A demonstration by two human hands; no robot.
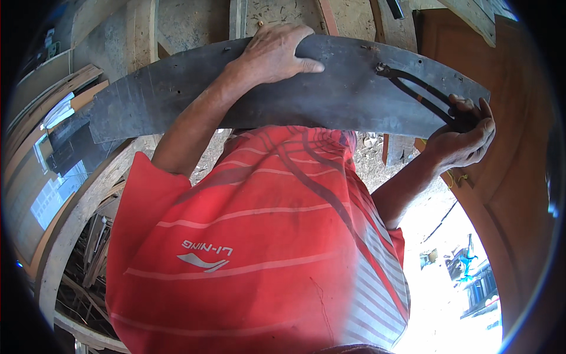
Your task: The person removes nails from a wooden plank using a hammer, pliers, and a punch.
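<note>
A long, dark grey board (194,94) lies crosswise in front of me, bent into a curve by the lens. My left hand (276,53) grips its far edge, left of the middle. The thumb lies on the top face, and the fingers reach over the edge, partly out of sight. At the board's right end my right hand (469,133) is closed around the handles of a pair of pincers (427,100). The pincers' metal jaws (383,69) rest at or just above the board, near its far edge. Small nails or holes dot the board.
Wooden beams (141,35) run beyond the board. A large brown wooden panel (513,130) stands on the right. Stacked planks and sheets (65,112) fill the left, above a pale curved frame (65,248) with scrap wood inside it. Bright ground (436,236) shows at lower right.
</note>
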